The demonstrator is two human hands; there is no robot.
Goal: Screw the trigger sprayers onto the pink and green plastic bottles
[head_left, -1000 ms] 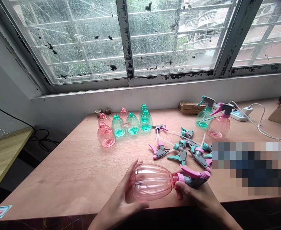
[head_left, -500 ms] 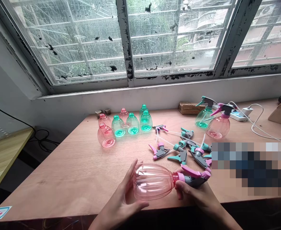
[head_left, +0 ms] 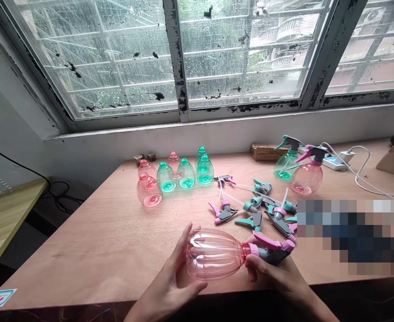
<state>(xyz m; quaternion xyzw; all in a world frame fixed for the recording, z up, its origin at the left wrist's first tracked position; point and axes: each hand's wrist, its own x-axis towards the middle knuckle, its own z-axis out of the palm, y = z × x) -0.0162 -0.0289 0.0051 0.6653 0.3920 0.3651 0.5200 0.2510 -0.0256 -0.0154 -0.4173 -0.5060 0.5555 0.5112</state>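
The left hand (head_left: 168,270) and right hand (head_left: 272,273) are apart, both clamped on a pink spray bottle (head_left: 213,255) lying on its side. The left cups the ribbed body, and the right wraps around the neck under the pink-and-grey trigger head (head_left: 273,249). The bottle sits over the table (head_left: 82,250) close to its front edge, which runs just below the wrists. Just beyond the right hand, loose trigger heads (head_left: 255,219) with dip tubes lie in a heap, nearly touching the pink trigger. Farther back, a cluster of capless green and pink bottles (head_left: 180,176) stands near the wall. Two assembled spray bottles (head_left: 297,172) stand at the back right beside a power strip (head_left: 334,163). A pixelated patch (head_left: 347,237) hides part of the table's right side.
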